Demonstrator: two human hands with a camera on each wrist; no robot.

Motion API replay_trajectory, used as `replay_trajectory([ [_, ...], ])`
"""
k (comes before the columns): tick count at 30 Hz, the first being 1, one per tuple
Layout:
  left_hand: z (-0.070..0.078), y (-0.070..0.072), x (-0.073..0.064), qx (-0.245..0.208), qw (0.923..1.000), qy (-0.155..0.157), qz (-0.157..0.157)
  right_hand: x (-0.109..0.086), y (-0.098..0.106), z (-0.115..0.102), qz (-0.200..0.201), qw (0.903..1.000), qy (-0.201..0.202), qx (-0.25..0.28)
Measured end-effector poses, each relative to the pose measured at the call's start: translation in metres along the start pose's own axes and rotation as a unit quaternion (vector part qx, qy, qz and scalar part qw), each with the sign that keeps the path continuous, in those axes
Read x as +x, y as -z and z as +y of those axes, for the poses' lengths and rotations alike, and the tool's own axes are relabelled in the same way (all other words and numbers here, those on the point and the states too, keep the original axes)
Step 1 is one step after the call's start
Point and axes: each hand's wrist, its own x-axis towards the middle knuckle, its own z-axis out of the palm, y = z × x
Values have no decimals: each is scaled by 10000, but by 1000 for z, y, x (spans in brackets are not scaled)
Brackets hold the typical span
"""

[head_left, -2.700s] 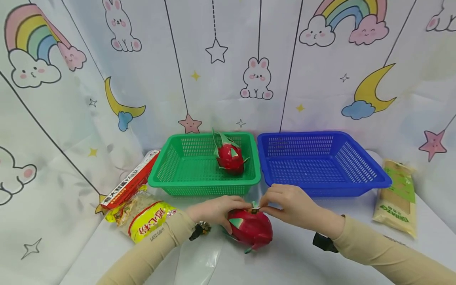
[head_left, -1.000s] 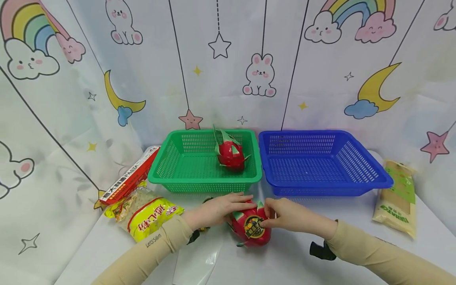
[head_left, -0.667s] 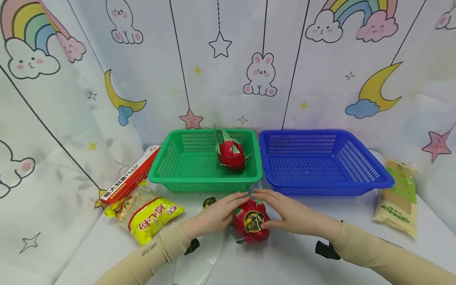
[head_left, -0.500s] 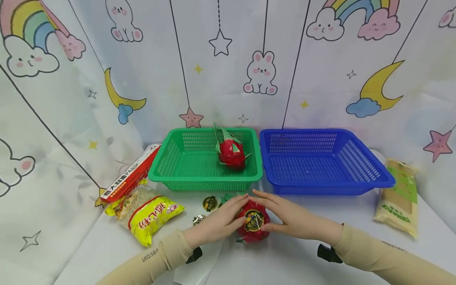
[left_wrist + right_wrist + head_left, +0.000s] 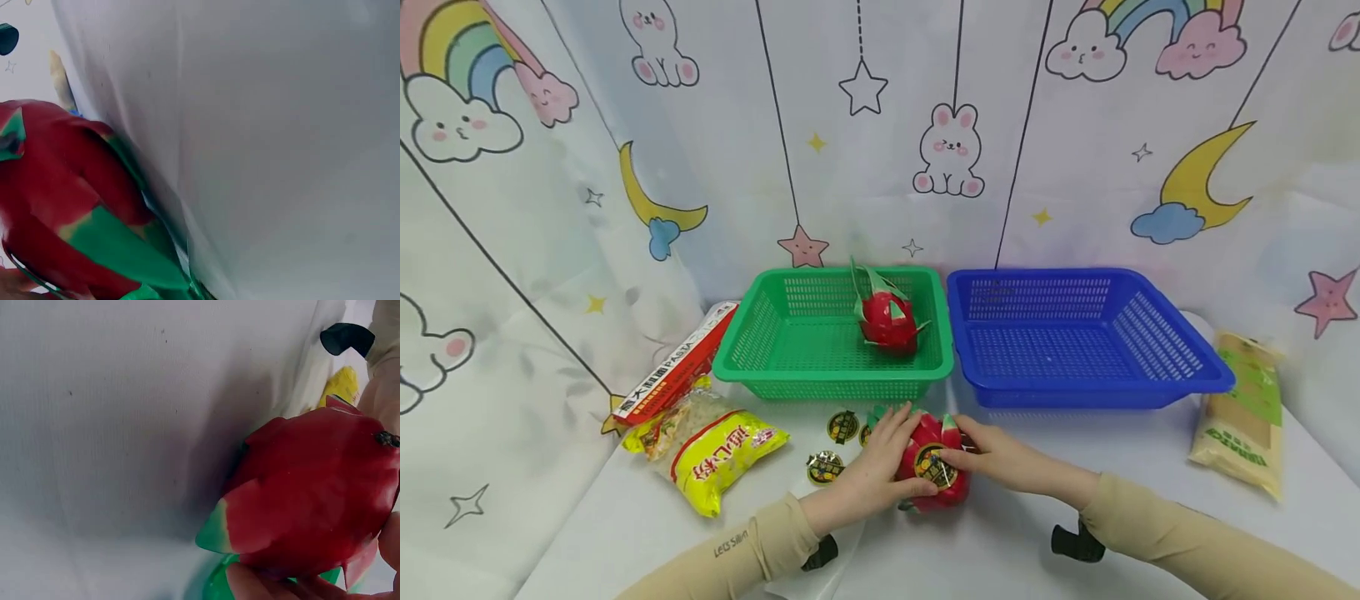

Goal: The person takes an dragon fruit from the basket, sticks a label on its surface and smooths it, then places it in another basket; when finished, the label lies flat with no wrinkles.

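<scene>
Hands: my right hand (image 5: 1000, 458) is curling round the dragon fruit (image 5: 312, 487), my left hand (image 5: 867, 485) pressing it, fingers straightish | Place: midway between worktop (image 5: 1000, 550) side edges | Risk: uneven pressing could be creasing the sticker (image 5: 936, 468), lettering illegible | Labels: red box (image 5: 673, 371) "PASTA", yellow bag (image 5: 724, 458) "通心粉"

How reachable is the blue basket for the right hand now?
Probably yes: nothing visible stands between the right hand and the blue basket, whose near rim lies just ahead. The hand grips the stickered dragon fruit, though, so it may need to let go first.
</scene>
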Motion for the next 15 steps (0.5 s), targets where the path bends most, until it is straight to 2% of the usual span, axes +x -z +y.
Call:
replay_trajectory([
  [4,1,-2,-1,-91,9998,-171,93,-2,4,1,-158,9992,74,370],
  [8,-2,3,1,-410,9990,-190,34,-2,8,-1,-363,9980,10,514],
  [11,-5,8,5,-871,9962,-94,0,-2,11,-4,-390,9987,-71,335],
  [15,-11,9,8,-1512,9885,-65,-22,-1,9,-10,-262,9991,-336,-76],
])
